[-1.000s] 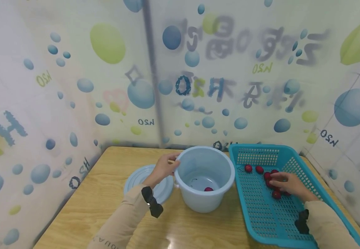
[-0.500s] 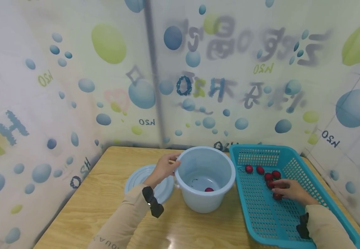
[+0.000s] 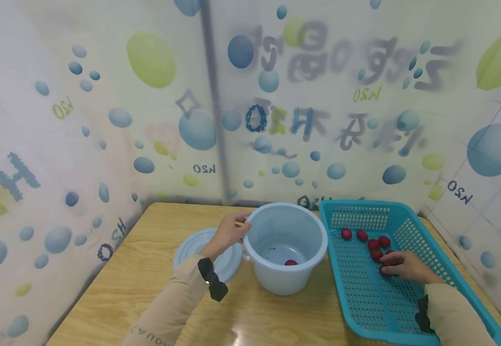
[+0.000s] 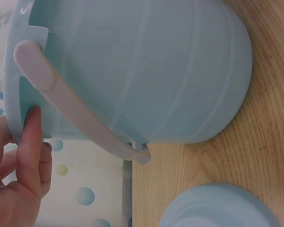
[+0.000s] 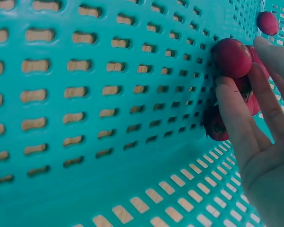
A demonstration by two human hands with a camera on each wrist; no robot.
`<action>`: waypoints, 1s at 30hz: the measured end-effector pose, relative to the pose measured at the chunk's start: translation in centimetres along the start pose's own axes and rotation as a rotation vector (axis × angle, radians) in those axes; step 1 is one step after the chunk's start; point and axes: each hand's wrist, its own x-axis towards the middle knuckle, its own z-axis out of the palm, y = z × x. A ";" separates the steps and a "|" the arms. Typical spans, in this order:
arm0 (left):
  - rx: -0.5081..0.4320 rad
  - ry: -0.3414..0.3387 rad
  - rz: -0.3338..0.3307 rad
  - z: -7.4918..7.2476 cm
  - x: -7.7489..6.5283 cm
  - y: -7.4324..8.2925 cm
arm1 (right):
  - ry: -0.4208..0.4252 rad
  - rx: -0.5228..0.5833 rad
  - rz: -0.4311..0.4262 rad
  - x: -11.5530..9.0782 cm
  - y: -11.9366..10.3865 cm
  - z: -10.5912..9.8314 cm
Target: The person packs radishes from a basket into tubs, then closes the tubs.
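My left hand [image 3: 230, 231] grips the rim of a light blue bucket [image 3: 282, 283] at its left side. In the left wrist view its fingers [image 4: 31, 137] reach under the rim, beside the pale carrying handle [image 4: 80, 113]. One small red radish [image 3: 291, 263] lies on the bucket's floor. Inside the turquoise basket [image 3: 354, 298], my right hand [image 3: 410, 266] reaches into a cluster of radishes. Its fingertips pinch one round red radish [image 5: 232, 57] from two sides, and further radishes [image 5: 217, 124] lie just behind, partly hidden by the fingers.
A round light blue lid [image 3: 226, 264] lies on the wooden table [image 3: 116, 278], partly under the left forearm. Several other radishes [image 3: 361, 236] rest toward the basket's far end. The basket stands close beside the bucket. A patterned wall covering [image 3: 181, 182] rises behind the table.
My right hand has drawn a little nearer within the basket, onto the radish closest to me, uncovering radishes behind it. The left hand and bucket have stayed in place.
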 end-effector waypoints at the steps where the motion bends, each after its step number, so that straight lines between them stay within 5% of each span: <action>1: 0.000 0.000 0.001 0.0 0.0 0.0 | -0.003 -0.001 -0.004 0.0 0.0 0.0; 15: 0.004 0.003 0.001 -0.1 0.0 0.1 | 0.009 -0.103 -0.055 0.3 -0.6 0.4; 30: 0.005 0.008 0.002 0.0 0.0 0.0 | -0.069 -0.036 -0.034 0.3 -1.0 1.1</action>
